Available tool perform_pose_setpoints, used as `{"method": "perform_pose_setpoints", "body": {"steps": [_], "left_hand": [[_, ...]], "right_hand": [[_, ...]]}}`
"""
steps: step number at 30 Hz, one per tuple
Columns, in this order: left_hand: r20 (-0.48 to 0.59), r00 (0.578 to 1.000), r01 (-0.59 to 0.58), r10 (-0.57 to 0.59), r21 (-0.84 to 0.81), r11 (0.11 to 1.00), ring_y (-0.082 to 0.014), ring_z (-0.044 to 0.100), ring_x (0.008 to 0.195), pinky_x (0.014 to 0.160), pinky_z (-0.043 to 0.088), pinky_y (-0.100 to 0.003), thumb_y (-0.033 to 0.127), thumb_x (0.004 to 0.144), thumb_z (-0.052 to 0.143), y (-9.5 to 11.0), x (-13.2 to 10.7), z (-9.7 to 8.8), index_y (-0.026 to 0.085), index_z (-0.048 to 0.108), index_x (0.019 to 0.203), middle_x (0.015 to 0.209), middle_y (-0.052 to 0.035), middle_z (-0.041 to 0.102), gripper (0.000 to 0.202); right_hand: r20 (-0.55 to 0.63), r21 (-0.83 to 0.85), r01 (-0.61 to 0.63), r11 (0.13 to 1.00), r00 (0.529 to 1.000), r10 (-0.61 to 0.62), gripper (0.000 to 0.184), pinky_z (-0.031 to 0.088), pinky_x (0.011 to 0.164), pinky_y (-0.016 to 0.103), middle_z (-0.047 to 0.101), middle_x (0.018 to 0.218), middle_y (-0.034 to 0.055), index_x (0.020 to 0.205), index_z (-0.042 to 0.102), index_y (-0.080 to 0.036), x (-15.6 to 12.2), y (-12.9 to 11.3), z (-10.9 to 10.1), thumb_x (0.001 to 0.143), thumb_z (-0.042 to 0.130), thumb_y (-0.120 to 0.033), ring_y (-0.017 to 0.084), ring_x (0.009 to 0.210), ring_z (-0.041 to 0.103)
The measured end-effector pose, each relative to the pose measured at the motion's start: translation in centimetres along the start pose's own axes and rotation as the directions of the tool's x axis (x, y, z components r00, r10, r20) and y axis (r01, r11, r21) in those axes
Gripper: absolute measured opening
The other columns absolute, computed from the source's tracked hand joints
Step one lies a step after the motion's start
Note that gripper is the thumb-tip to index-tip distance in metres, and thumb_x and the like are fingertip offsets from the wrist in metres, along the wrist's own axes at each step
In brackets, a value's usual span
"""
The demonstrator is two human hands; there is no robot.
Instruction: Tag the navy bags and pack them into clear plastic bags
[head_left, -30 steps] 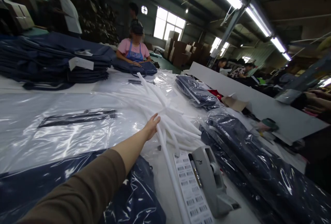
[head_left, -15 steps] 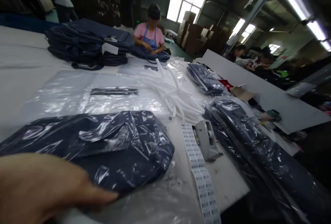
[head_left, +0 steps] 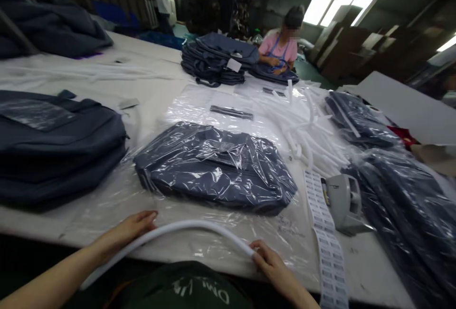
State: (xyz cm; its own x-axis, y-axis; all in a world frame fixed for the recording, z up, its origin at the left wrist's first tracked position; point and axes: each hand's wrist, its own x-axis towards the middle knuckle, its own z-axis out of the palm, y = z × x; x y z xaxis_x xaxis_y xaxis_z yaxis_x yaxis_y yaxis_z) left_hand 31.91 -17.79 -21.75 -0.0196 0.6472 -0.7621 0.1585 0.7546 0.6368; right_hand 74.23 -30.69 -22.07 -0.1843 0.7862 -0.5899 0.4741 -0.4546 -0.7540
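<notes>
A white foam tube (head_left: 185, 228) arches between my two hands at the near table edge. My left hand (head_left: 128, 229) closes around its left part, and the tube runs on down past my forearm. My right hand (head_left: 270, 261) pinches its right end. Just beyond the tube lies a navy bag wrapped in clear plastic (head_left: 217, 166) on the white table (head_left: 156, 100). A heap of more white foam tubes (head_left: 306, 128) lies farther back to the right.
A strip of barcode labels (head_left: 322, 223) and a grey tape dispenser (head_left: 344, 203) sit at right, beside more bagged navy bags (head_left: 402, 204). Unwrapped navy bags (head_left: 53, 142) are stacked at left. Another stack (head_left: 219, 57) lies far back, near a seated person in pink (head_left: 280, 50).
My left arm has pulled back from the tube heap to the near edge. Both hands now hold one bent foam tube. The view has swung left and down.
</notes>
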Motion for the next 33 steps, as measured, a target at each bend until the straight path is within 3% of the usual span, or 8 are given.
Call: {"method": "perform_pose_setpoints", "body": {"steps": [8, 12, 16, 20, 24, 29, 31, 33], "left_hand": [[0.042, 0.999, 0.000, 0.032, -0.608, 0.794, -0.0109, 0.059, 0.059, 0.053, 0.049, -0.019, 0.016, 0.080, 0.062, 2.4, 0.3, 3.1, 0.016, 0.057, 0.084, 0.073, -0.0019, 0.060, 0.007], [0.216, 0.954, 0.062, 0.207, -0.821, 0.567, -0.0320, 0.059, 0.109, 0.092, 0.051, -0.051, 0.020, 0.078, 0.065, 3.7, -1.4, 4.0, 0.020, 0.058, 0.091, 0.115, -0.0082, 0.061, 0.015], [0.212, 0.974, 0.225, -0.085, -0.820, 0.526, -0.0225, 0.066, 0.079, 0.060, 0.058, -0.032, 0.029, 0.091, 0.055, 3.2, -1.6, 6.4, 0.012, 0.057, 0.090, 0.097, -0.0145, 0.063, 0.017], [0.236, 0.971, 0.224, -0.039, -0.838, 0.498, -0.0082, 0.046, 0.043, 0.039, 0.041, -0.019, 0.019, 0.091, 0.051, 3.1, -1.2, 8.8, 0.013, 0.056, 0.076, 0.062, -0.0007, 0.055, 0.016], [0.195, 0.959, 0.066, 0.206, -0.860, 0.506, -0.0190, 0.064, 0.086, 0.078, 0.056, -0.032, 0.015, 0.069, 0.068, 4.2, -2.1, 8.9, 0.018, 0.061, 0.076, 0.095, -0.0036, 0.066, 0.010], [-0.148, 0.607, -0.793, 0.781, -0.053, 0.607, -0.0299, 0.030, 0.137, 0.117, 0.022, -0.046, 0.026, 0.063, 0.075, 6.1, -2.5, 3.8, 0.030, 0.062, 0.105, 0.148, 0.0023, 0.035, 0.044], [-0.232, 0.409, -0.714, 0.883, 0.522, 0.467, -0.0312, 0.021, 0.141, 0.119, 0.012, -0.048, 0.033, 0.071, 0.069, 6.5, -1.9, 0.5, 0.026, 0.061, 0.112, 0.151, -0.0025, 0.030, 0.042], [-0.230, 0.348, -0.506, 0.909, 0.771, 0.388, -0.0326, 0.025, 0.139, 0.118, 0.012, -0.050, 0.039, 0.078, 0.059, 6.4, -1.2, -2.4, 0.023, 0.062, 0.112, 0.144, -0.0087, 0.040, 0.038]], "right_hand": [[0.193, -0.018, 0.124, 0.992, 0.974, -0.119, 0.027, 0.038, 0.095, 0.032, 0.066, 0.108, 0.0039, 0.106, 0.067, -0.024, 0.8, -2.0, 2.7, 0.080, 0.058, -0.027, 0.022, 0.105, 0.057], [0.201, -0.050, 0.364, 0.930, 0.916, -0.348, 0.029, 0.041, 0.088, 0.029, 0.068, 0.099, 0.0029, 0.103, 0.070, -0.026, 4.7, -4.4, 7.4, 0.075, 0.064, -0.021, 0.020, 0.095, 0.059], [0.315, -0.095, 0.515, 0.852, 0.828, -0.465, 0.030, 0.042, 0.084, 0.028, 0.069, 0.092, 0.0031, 0.104, 0.071, -0.024, 8.0, -6.0, 10.4, 0.075, 0.066, -0.021, 0.020, 0.089, 0.061], [0.282, -0.112, 0.469, 0.876, 0.860, -0.424, 0.031, 0.043, 0.084, 0.029, 0.071, 0.094, 0.0028, 0.103, 0.071, -0.025, 8.3, -7.1, 10.8, 0.073, 0.068, -0.020, 0.021, 0.091, 0.062], [0.209, -0.029, 0.342, 0.939, 0.921, -0.329, 0.038, 0.046, 0.085, 0.030, 0.071, 0.100, 0.0017, 0.107, 0.069, -0.026, 8.3, -8.9, 11.6, 0.070, 0.069, -0.020, 0.022, 0.093, 0.064], [0.008, -0.014, 0.327, 0.945, 0.945, -0.327, 0.060, 0.047, 0.091, 0.038, 0.066, 0.108, 0.0048, 0.131, 0.052, -0.025, 9.8, -8.1, 9.4, 0.072, 0.063, -0.023, 0.023, 0.099, 0.061], [-0.187, -0.114, 0.301, 0.947, 0.929, -0.318, 0.044, 0.043, 0.098, 0.045, 0.064, 0.114, 0.0086, 0.121, 0.061, -0.023, 9.8, -5.9, 5.8, 0.078, 0.057, -0.030, 0.027, 0.107, 0.058], [-0.335, -0.247, 0.221, 0.943, 0.894, -0.297, 0.030, 0.041, 0.097, 0.052, 0.067, 0.108, 0.0093, 0.103, 0.070, -0.025, 9.4, -3.0, 1.7, 0.081, 0.053, -0.038, 0.032, 0.105, 0.058]]}}
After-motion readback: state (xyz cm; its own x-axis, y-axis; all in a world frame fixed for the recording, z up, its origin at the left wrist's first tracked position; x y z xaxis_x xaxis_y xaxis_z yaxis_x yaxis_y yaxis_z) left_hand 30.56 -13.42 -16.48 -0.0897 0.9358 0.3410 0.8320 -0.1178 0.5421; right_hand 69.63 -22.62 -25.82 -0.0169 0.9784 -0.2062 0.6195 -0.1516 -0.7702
